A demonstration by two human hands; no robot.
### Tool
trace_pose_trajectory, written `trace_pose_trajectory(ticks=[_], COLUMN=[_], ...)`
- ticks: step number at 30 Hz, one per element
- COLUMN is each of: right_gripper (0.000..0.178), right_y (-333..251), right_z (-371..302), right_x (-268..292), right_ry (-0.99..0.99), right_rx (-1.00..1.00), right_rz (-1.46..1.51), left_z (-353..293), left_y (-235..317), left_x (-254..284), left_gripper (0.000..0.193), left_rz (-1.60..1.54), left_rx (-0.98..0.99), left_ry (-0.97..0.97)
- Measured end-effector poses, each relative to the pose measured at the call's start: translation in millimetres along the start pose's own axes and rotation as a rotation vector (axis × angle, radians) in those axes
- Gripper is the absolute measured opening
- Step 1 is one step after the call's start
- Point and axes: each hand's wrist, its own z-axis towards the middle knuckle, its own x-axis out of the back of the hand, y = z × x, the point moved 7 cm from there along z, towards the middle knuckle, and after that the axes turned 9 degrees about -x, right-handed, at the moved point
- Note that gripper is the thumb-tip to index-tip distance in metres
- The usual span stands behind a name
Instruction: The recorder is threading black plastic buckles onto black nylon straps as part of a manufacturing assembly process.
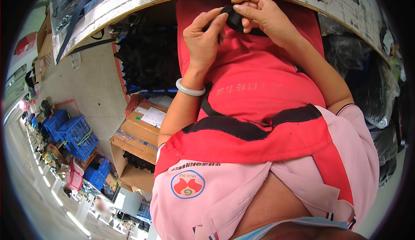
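Just below the workbench's front edge, both hands meet over a small black piece of soft, fabric-like material (pixel 234 20), held above my lap. My left hand (pixel 205 34), with a pale bangle (pixel 190 88) on its wrist, pinches the left end between thumb and fingers. At the other end, my right hand (pixel 264 16) has its thumb and forefinger closed on the upper part, the other fingers curled. The exact kind of the black piece cannot be made out. Beneath the hands lies the red apron (pixel 255 84) I wear.
A worn workbench (pixel 142 1) curves across the top, with a dark strap (pixel 73 30) hanging over its left edge. Black material (pixel 145 54) is heaped below it. To the left stand cardboard boxes (pixel 140 129) and blue crates (pixel 78 136); dark plastic bags (pixel 367 75) bulge at the right.
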Motion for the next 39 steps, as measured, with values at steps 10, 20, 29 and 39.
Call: trace_pose_trajectory(ticks=[10, 20, 29, 39], right_gripper=[0.016, 0.021, 0.022, 0.016], right_y=[18.0, 22.0, 21.6, 42.3], right_z=[28.9, 26.1, 2.4, 3.1], right_x=[-38.8, -62.5, -77.7, -37.8], right_ry=[-0.327, -0.286, -0.411, -0.482], right_rx=[-0.229, -0.088, -0.175, -0.518], right_rz=[0.034, -0.445, -0.496, 0.274], left_z=[-29.4, -80.8, -42.1, -20.0], left_y=[18.9, 98.3, 16.4, 6.9], left_x=[40.8, 180.6, 15.0, 25.0], left_gripper=[0.014, 0.054, 0.081, 0.032], left_rz=[-0.208, 0.247, -0.275, 0.012], left_rx=[0.349, 0.187, 0.332, 0.221], left_ry=[-0.087, 0.275, -0.284, -0.157])
